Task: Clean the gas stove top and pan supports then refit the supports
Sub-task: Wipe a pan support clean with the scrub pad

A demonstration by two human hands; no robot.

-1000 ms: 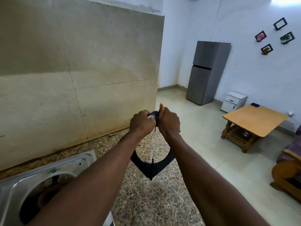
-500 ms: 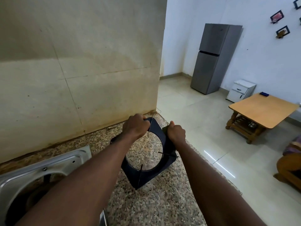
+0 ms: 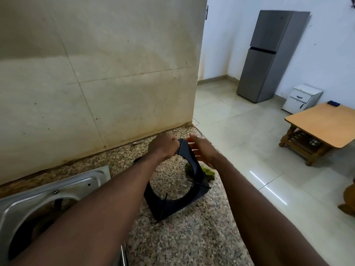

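Note:
A black square pan support point(image 3: 171, 207) with a round opening stands tilted on one corner on the speckled granite counter point(image 3: 192, 239). My left hand point(image 3: 163, 148) grips its top corner. My right hand point(image 3: 202, 151) is just right of that corner with its fingers straightened, against or very near the support's upper right edge; motion blur hides any contact. A green scrub pad point(image 3: 209, 172) lies on the counter behind the support, below my right hand. The gas stove is out of view.
A steel sink point(image 3: 48, 189) sits at the left, partly hidden by my left forearm. A beige tiled wall point(image 3: 96, 83) backs the counter. The counter's edge runs down the right, with floor, a fridge point(image 3: 269, 54) and a wooden table point(image 3: 322, 123) beyond.
The support has come down from mid-air onto the counter and turned to face me. My right hand has opened off its right edge; my left hand still holds the top.

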